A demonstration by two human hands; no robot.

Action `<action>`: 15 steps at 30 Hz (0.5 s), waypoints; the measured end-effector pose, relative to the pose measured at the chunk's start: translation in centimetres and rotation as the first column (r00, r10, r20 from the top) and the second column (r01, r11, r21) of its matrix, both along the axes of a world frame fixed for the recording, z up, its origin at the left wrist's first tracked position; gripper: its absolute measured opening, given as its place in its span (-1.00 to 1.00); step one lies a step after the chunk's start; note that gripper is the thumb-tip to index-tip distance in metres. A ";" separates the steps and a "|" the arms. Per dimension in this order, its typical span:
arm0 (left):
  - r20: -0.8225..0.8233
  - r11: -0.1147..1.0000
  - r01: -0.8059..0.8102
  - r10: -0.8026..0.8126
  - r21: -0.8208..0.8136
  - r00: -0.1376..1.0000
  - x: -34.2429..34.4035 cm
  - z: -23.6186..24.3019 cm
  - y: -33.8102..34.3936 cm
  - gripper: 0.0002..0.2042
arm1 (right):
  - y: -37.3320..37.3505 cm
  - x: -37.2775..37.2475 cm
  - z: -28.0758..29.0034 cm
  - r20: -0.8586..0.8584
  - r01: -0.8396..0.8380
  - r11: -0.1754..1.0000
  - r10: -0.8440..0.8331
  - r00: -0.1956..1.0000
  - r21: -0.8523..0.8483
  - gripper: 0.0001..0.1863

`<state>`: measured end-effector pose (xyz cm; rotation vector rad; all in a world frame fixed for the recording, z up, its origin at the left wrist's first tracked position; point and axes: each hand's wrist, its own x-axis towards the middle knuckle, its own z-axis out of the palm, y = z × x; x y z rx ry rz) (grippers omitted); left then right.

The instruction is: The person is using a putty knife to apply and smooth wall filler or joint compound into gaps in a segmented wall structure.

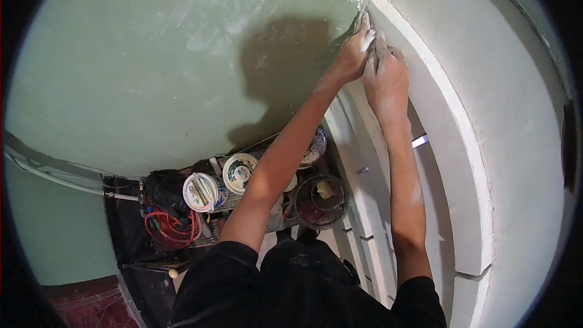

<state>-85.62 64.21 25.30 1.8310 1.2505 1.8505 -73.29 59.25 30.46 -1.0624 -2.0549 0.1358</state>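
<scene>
Both my arms reach up to the corner where a long white panel [425, 54] meets the green wall [152, 54]. My left hand [355, 50] is closed at the panel's end, its fingers together and smeared with white powder. Just below and beside it, my right hand [387, 73] is also closed, its fingers curled and one pointing up along the panel's edge. The two hands nearly touch. Whatever lies between the fingers is hidden or too small to name. White flecks and scrapes mark the wall around the corner.
Down on a bench stand white lidded tubs [200, 192] and a dark bucket [320, 201] with a yellowish lump in it. Red cable [173, 228] lies coiled nearby. More white slats [358, 170] run below the panel. A pipe [54, 177] crosses the left wall.
</scene>
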 end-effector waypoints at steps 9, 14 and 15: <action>-0.019 0.996 -0.082 0.081 -0.038 0.997 2.0 0.2 -1.5 -0.40 | -1.9 1.9 0.2 -0.024 -0.028 0.999 0.028 0.999 -0.020 -0.52; -0.044 0.961 0.041 -0.055 -0.273 0.998 0.8 1.0 -2.1 -0.32 | -1.8 0.8 -0.4 -0.121 -0.044 0.999 0.044 0.992 0.006 -0.57; -0.046 0.961 0.039 -0.053 -0.273 0.998 0.7 1.1 -2.1 -0.32 | -1.4 0.5 -0.4 -0.131 -0.052 0.998 0.057 0.990 0.041 -0.57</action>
